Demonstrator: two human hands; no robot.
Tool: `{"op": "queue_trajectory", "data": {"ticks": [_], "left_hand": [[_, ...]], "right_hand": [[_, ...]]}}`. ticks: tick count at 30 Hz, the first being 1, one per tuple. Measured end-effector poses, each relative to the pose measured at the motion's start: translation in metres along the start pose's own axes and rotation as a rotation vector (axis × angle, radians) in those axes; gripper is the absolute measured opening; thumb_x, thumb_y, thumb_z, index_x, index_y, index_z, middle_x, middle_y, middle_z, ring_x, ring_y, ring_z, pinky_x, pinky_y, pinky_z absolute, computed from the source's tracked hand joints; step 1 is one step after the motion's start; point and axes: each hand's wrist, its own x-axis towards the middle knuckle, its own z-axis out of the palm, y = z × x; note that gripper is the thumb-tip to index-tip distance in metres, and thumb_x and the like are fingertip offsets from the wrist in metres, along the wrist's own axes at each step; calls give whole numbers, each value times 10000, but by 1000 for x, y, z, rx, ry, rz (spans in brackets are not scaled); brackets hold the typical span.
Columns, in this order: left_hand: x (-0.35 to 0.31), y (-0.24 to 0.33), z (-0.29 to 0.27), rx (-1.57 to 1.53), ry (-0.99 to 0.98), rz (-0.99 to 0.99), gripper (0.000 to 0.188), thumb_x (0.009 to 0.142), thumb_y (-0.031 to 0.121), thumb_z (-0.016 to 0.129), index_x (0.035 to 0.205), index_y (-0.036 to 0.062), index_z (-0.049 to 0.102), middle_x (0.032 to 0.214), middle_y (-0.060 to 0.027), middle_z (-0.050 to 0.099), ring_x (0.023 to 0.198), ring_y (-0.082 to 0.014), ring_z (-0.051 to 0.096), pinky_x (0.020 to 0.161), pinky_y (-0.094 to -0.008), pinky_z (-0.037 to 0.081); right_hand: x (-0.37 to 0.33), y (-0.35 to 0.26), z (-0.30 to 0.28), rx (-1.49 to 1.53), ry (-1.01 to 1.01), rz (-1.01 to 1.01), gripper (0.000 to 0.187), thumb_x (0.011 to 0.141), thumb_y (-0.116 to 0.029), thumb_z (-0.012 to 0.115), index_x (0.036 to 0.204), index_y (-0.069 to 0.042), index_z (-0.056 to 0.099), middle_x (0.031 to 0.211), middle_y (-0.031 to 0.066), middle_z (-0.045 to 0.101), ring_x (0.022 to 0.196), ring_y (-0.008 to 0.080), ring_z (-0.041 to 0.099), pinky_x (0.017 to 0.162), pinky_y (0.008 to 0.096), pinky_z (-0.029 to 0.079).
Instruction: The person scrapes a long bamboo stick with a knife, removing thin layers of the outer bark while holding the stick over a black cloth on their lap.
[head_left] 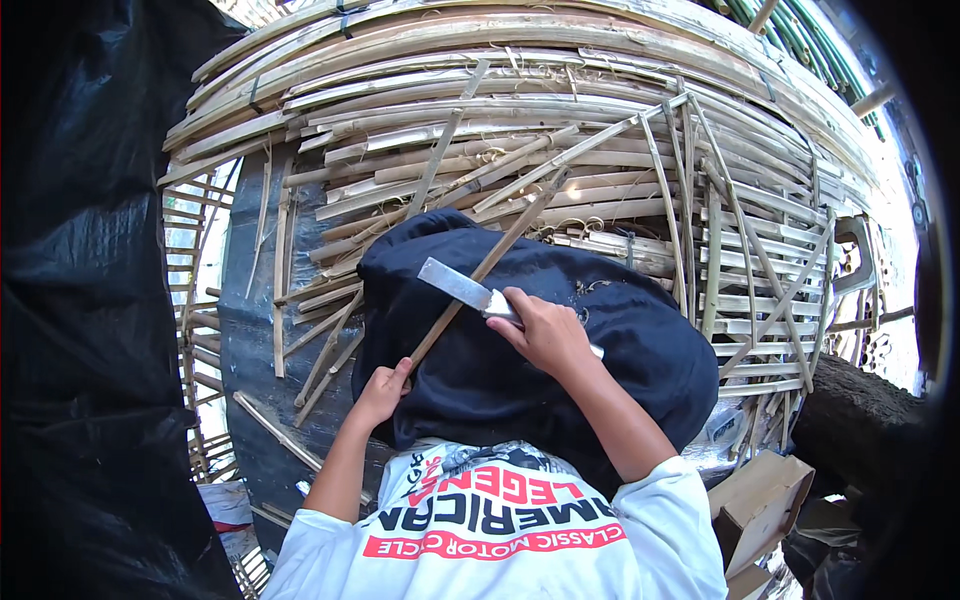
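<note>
My left hand (383, 393) is closed round the near end of a narrow bamboo strip (518, 228), which slants away to the upper right over my lap. In my right hand (543, 332) is a knife with a broad, square-ended metal blade (455, 284); my fingers wrap its handle, whose butt shows past my palm. The blade lies across the strip, seemingly touching it around the middle. Beneath both hands, a dark cloth (620, 345) covers my lap, with a few small shavings on it.
Split bamboo strips (400, 150) lie stacked in front of me, with curled shavings among them. Several thin strips (745, 230) lean crosswise at the right. A cardboard box (755, 510) stands at the lower right. Black sheeting (90, 300) hangs along the left.
</note>
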Motion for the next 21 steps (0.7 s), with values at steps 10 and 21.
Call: {"op": "queue_trajectory", "data": {"ticks": [10,21], "left_hand": [[-1,-14,14,69,153,93,790,963,593,409,533,-69,422,442,-99,367,438,-172,397,479,-374,345],[-2,-5,10,138,140,66,733,980,529,432,598,-96,459,479,-200,361,438,-272,361,485,-416,347]], "right_hand": [[14,-12,-11,-228,-178,-55,468,891,-539,557,954,-76,564,707,163,659,680,378,652,596,471,512],[42,26,-36,-259,110,107,509,881,-559,559,929,-52,561,681,195,652,670,386,659,589,478,517]]}}
